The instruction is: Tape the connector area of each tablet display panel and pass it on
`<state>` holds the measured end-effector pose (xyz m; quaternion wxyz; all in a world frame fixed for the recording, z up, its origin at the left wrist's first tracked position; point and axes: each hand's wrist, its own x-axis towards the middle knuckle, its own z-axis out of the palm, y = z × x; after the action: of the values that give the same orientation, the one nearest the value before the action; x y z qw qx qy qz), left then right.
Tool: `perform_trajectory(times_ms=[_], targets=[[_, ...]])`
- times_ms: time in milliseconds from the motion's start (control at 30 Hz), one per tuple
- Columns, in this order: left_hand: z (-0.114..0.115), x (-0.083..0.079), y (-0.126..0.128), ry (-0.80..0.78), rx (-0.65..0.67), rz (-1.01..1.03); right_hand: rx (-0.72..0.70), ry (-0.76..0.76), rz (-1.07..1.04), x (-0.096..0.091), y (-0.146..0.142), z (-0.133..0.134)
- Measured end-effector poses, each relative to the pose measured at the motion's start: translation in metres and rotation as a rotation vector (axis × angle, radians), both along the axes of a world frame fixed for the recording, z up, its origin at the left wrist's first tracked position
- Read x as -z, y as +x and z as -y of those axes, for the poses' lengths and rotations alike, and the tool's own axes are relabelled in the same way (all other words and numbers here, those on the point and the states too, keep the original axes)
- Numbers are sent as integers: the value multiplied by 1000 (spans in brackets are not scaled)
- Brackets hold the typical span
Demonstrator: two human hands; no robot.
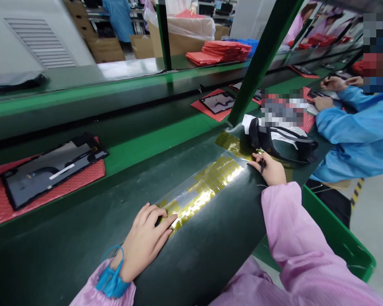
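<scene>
A clear sheet with rows of shiny yellow tape pieces (207, 182) lies flat on the dark green mat. My left hand (150, 231), wearing a blue wrist strap (113, 278), rests with its fingers stretched over the near left end of that sheet. At the sheet's far right end, my right hand (270, 168) is closed in a pinch around a slim dark tool (262, 165); its exact kind is too small to make out. Beyond that hand lies a second yellow tape sheet (231, 144), partly beneath a black strap-like item (277, 142).
A dark device panel (54, 170) lies on red bubble wrap (97, 170) at left; another panel (217, 102) sits farther back. A green post (264, 63) rises beyond the mat. A green bin (341, 233) is below right. A co-worker in blue sleeves (354, 123) works at right.
</scene>
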<state>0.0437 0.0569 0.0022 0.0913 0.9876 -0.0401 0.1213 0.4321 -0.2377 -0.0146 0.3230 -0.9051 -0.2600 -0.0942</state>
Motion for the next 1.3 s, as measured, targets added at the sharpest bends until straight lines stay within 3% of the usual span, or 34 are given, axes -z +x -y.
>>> perform_trajectory(times_ms=[400, 667, 933, 1100, 1300], targets=[[5, -3, 6, 75, 73, -32, -28, -121, 143, 13, 1, -1], [12, -1, 17, 59, 86, -20, -141, -90, 144, 10, -44, -28], [15, 2, 14, 58, 131, -32, -18, -119, 191, 15, -73, -39], [27, 0, 21, 70, 180, -26, 59, -204, 271, 11, -78, -40], [40, -2, 35, 63, 167, -40, 69, -218, 222, 10, -76, -45]])
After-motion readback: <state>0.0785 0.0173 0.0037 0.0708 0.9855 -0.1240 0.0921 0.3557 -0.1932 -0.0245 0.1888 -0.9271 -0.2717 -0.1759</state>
